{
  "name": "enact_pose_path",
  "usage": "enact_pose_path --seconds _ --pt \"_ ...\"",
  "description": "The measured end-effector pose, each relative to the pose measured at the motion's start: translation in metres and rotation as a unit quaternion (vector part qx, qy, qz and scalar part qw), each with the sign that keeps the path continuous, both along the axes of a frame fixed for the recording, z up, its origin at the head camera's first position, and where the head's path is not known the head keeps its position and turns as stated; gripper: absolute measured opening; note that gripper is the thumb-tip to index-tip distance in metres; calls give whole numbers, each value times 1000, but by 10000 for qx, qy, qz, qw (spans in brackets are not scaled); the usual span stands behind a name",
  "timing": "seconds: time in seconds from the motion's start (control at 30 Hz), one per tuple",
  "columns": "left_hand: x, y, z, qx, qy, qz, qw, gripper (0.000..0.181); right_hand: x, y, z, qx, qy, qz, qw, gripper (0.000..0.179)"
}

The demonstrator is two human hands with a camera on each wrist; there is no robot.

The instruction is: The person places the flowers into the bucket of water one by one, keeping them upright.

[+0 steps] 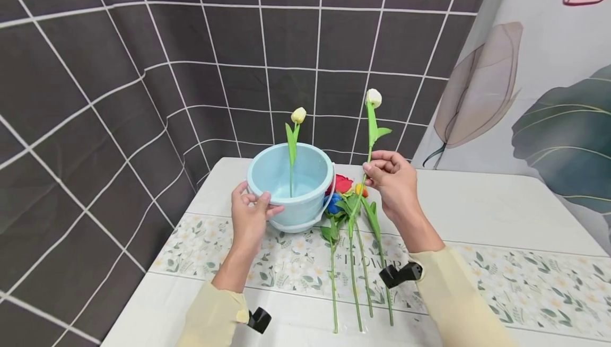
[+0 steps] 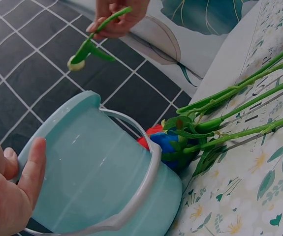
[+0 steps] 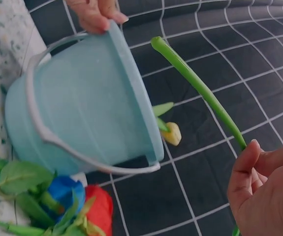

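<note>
A light blue bucket [image 1: 303,213] with a pale handle [image 2: 153,167] stands on the table. My left hand [image 1: 249,214] grips its rim at the near left side, thumb on top. A pale yellow tulip [image 1: 298,115] stands in the bucket, its bloom above the rim. To the right of the bucket, my right hand [image 1: 393,180] pinches the green stem [image 3: 200,86] of a white tulip [image 1: 374,98] between thumb and fingers. That tulip is upright, bloom at the top, and its cut end shows free in the right wrist view.
Several flowers lie beside the bucket, stems toward me: a red bloom [image 1: 342,183], a blue bloom [image 1: 333,204] and an orange bloom [image 1: 361,190]. The white table [image 1: 477,204] has a floral printed band. A dark gridded curtain [image 1: 291,34] hangs behind and at the left.
</note>
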State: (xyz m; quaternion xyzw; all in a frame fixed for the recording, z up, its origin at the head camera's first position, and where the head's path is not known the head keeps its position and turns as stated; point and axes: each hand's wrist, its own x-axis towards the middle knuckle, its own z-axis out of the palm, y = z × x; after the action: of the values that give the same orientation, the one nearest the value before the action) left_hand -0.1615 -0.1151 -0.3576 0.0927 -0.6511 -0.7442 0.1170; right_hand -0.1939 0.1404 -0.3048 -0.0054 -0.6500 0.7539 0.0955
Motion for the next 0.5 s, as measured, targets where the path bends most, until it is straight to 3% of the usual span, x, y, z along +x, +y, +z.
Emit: enact_pose_path --seconds 0.5 --pt "-1 1 1 133 42 33 9999 62 -28 -38 21 -721 288 -161 9969 24"
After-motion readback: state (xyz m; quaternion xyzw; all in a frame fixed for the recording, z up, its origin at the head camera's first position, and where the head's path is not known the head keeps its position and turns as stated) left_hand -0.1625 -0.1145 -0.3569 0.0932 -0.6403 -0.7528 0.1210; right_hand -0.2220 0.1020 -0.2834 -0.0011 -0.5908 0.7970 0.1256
